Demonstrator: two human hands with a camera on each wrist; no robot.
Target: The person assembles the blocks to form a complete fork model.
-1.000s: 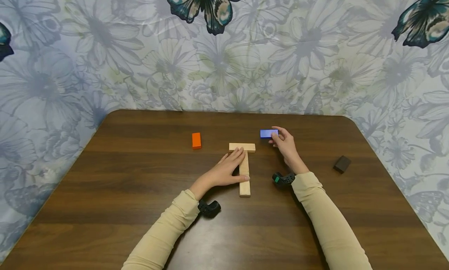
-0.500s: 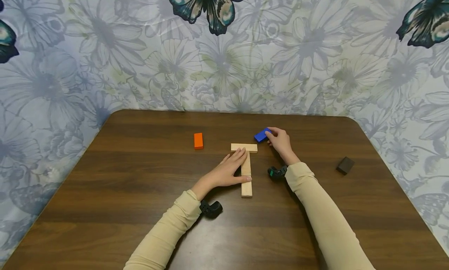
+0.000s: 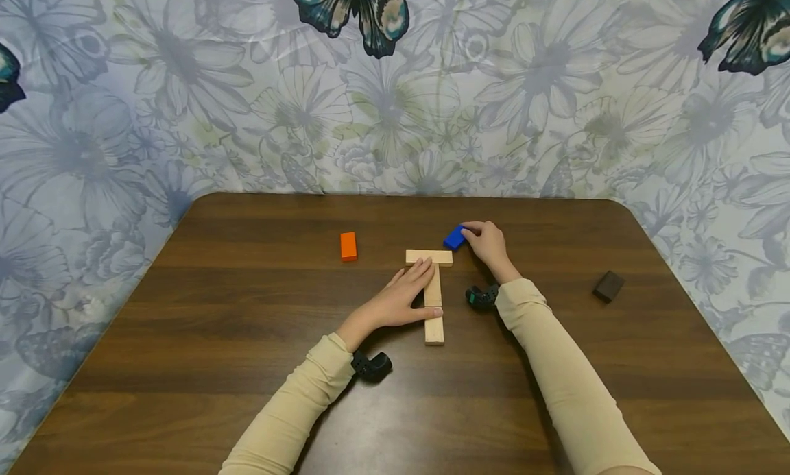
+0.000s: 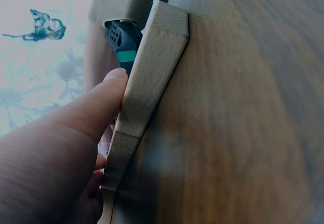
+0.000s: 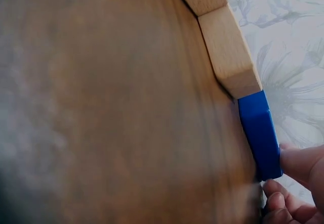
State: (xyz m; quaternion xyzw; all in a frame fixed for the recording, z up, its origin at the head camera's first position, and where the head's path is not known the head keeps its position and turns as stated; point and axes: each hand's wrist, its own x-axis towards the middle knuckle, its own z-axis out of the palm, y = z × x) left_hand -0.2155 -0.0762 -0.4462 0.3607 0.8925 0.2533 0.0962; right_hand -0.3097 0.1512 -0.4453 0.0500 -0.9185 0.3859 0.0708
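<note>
Three plain wooden blocks form a T: a crosswise block [image 3: 428,258] at the far end, and two in line below it, the nearer one [image 3: 434,332] toward the front. My left hand [image 3: 398,302] rests on them with straight fingers, fingertips near the junction and thumb [image 4: 114,90] on the nearer block's edge. Up at the right, my right hand [image 3: 487,245] pinches a blue block [image 3: 455,238] between thumb and fingers. The blue block lies slanted by the crosswise block's right end; in the right wrist view its end [image 5: 253,102] appears at a wooden block's corner.
An orange block [image 3: 348,246] stands left of the T on the brown table [image 3: 185,365]. A dark block [image 3: 608,286] lies far to the right. Behind the table's far edge hangs a floral backdrop with butterflies [image 3: 364,12].
My right hand has moved left and slightly toward me with the blue block, which has turned from lying crosswise to a slant. My left hand has kept its place on the wooden blocks.
</note>
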